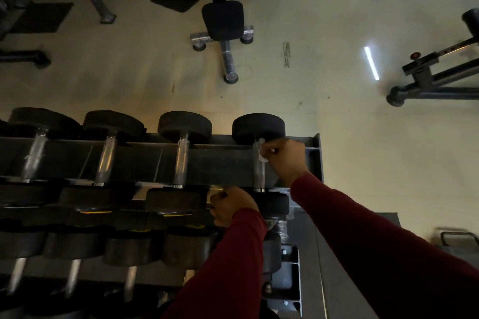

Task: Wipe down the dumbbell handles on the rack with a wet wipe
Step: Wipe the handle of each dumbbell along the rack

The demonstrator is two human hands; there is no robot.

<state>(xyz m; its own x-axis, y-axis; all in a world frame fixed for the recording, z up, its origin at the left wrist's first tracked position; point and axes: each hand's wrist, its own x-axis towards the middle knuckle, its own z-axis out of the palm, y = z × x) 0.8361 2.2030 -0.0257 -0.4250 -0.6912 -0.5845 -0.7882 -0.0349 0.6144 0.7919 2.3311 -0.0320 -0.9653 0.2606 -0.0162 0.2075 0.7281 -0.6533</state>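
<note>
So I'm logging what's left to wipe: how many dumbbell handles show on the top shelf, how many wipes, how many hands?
Dumbbell handles on the top shelf: 4
White wet wipe: 1
Hands, left hand and right hand: 2
Total: 7

Right hand (pixel 283 156) hides most of the wipe (pixel 262 155); left dumbbells (pixel 39 122) cut by frame edge, lower rack dark.

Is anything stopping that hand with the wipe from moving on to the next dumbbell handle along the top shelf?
Nothing visible does. The right hand holds the wet wipe on the end handle; the next handle to its left lies bare, with open rack between them.
</note>
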